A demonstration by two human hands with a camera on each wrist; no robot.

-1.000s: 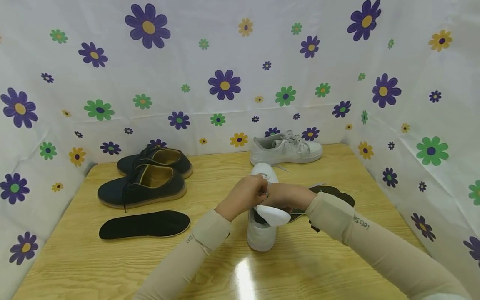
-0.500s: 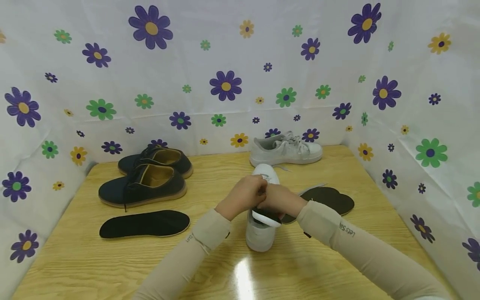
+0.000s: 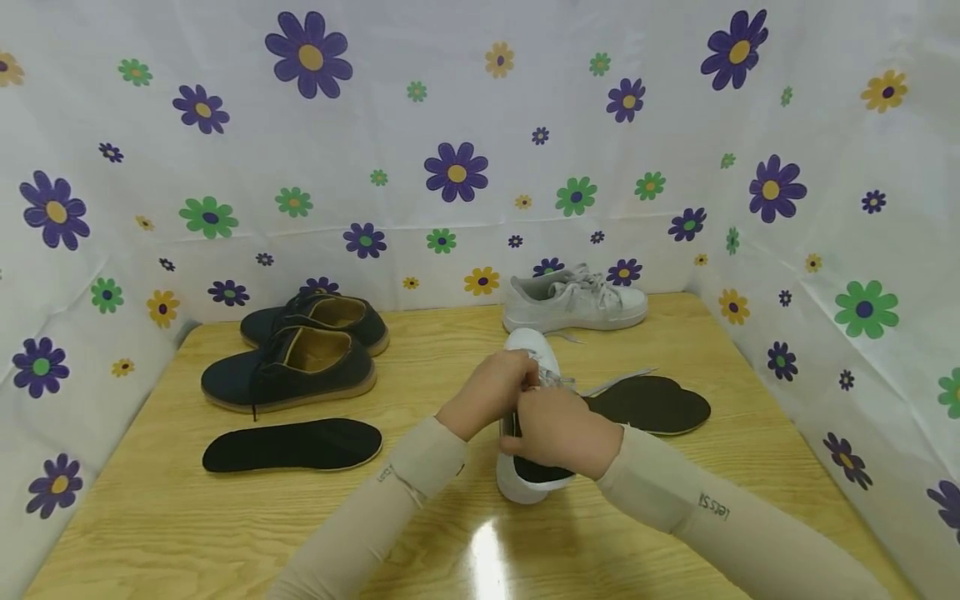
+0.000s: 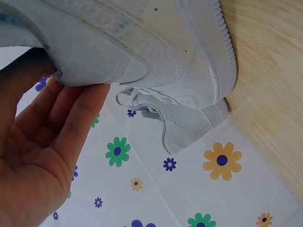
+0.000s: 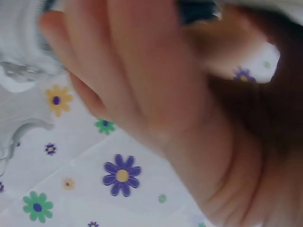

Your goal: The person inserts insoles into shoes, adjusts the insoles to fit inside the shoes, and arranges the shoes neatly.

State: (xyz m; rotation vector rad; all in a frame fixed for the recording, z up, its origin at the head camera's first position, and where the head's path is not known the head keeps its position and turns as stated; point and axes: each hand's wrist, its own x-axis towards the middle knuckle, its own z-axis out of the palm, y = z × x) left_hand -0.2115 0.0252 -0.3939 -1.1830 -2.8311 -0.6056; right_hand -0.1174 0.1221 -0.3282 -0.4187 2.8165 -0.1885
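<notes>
A white sneaker point(image 3: 522, 490) stands on the table with its toe pointing away from me. My left hand point(image 3: 491, 390) pinches the upper edge of its opening; thumb and fingertips grip that edge in the left wrist view, beside the shoe's white side point(image 4: 142, 42). Over the opening, my right hand point(image 3: 566, 429) holds an insole point(image 3: 536, 472) with a black top and a white underside. Its heel end shows near the back of the shoe, while the front part is hidden by my hands. The right wrist view is blurred, with curled fingers point(image 5: 137, 80) filling much of it.
Behind stands another white sneaker point(image 3: 573, 304), its lace trailing on the table. Dark insoles point(image 3: 648, 406), seemingly overlapping, lie at right. At left are two dark lace-up shoes point(image 3: 296, 375) and a black insole point(image 3: 292, 446). Flowered cloth point(image 3: 450, 100) surrounds the wooden table point(image 3: 420, 542).
The insole has turned from white underside up to black top up and lowered toward the shoe's heel. My right hand has rotated, back now upward. My left hand keeps its pinch.
</notes>
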